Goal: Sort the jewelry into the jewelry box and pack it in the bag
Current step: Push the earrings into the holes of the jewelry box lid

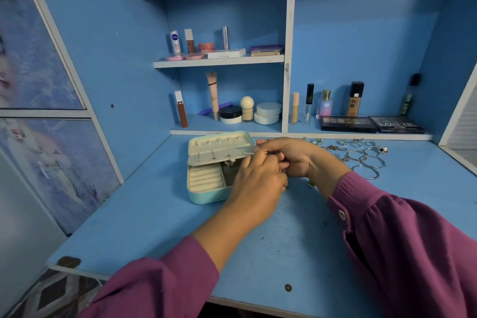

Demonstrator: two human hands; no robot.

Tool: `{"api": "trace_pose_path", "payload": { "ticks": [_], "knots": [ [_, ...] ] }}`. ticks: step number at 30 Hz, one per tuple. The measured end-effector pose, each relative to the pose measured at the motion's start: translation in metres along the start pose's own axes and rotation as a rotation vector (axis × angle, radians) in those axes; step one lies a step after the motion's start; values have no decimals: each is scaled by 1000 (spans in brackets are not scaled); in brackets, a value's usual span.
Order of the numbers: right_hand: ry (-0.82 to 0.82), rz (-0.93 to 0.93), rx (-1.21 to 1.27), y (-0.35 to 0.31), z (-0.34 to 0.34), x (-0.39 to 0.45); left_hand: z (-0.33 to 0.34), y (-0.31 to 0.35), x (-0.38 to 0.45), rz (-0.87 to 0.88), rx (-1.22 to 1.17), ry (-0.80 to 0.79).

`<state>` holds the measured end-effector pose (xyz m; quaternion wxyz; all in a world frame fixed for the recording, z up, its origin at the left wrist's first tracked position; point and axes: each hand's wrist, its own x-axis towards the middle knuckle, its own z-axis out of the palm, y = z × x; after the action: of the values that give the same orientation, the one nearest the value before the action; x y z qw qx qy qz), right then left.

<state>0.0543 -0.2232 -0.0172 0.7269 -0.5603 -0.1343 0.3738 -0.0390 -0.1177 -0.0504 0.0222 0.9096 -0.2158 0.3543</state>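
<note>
Purple sleeves (413,253) nearest, reaching in from the front edge of the desk (154,214) so both hands meet over the open jewelry box (206,190). Left hand (258,183) above the box's right half, fingers curled; right hand (286,157) just behind and touching it, fingers curled inward toward the hinged earring panel (219,156). Apparently pinching some small piece between the fingertips, likely an earring bound for that panel, though too small and hidden to tell. Brought close together probably to steady fine work with a tiny stud. Box toward the back of the desk, left of centre, lid propped open for access; several studs already pinned on the panel, ring rolls (206,178) bare at the front left. Remaining bangles and rings (366,160) spread along the back edge to the right, near the working hand. No bag in view.
</note>
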Motion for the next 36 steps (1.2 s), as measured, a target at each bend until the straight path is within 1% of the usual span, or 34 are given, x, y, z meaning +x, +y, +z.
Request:
{"api": "trace_pose_path", "payload": {
  "ticks": [4,7,9,12,15,18,19,20,22,24,27,30,34,36],
  "knots": [
    [7,2,7,0,0,0,2,0,0,8,43,-22],
    [24,-2,7,-2,3,-4,1,0,-1,30,57,49],
    [23,-2,-6,-1,5,-7,-2,0,0,6,58,93],
    [16,-2,-8,-3,7,-11,-12,-3,0,-21,45,100],
    [-9,-1,-32,-5,10,-14,-23,-12,1,-100,4,138],
    [-27,26,-19,-6,11,-14,-36,-31,6,-235,-91,208],
    [-33,43,-7,-7,11,-14,-41,-39,8,-291,-117,209],
    [-43,59,9,-7,10,-13,-46,-47,10,-353,-148,182],
    [-70,79,24,-8,9,-13,-53,-60,14,-447,-243,55],
    [-88,80,4,-8,9,-14,-57,-67,17,-459,-280,-68],
    [-73,79,11,-8,9,-14,-62,-69,22,-446,-272,-192],
    [-47,78,20,-8,9,-14,-63,-68,26,-426,-264,-264],
    [-46,79,19,-7,7,-13,-66,-66,30,-409,-273,-280],
    [-43,82,24,-7,7,-13,-70,-65,32,-404,-260,-312]
  ]
}}
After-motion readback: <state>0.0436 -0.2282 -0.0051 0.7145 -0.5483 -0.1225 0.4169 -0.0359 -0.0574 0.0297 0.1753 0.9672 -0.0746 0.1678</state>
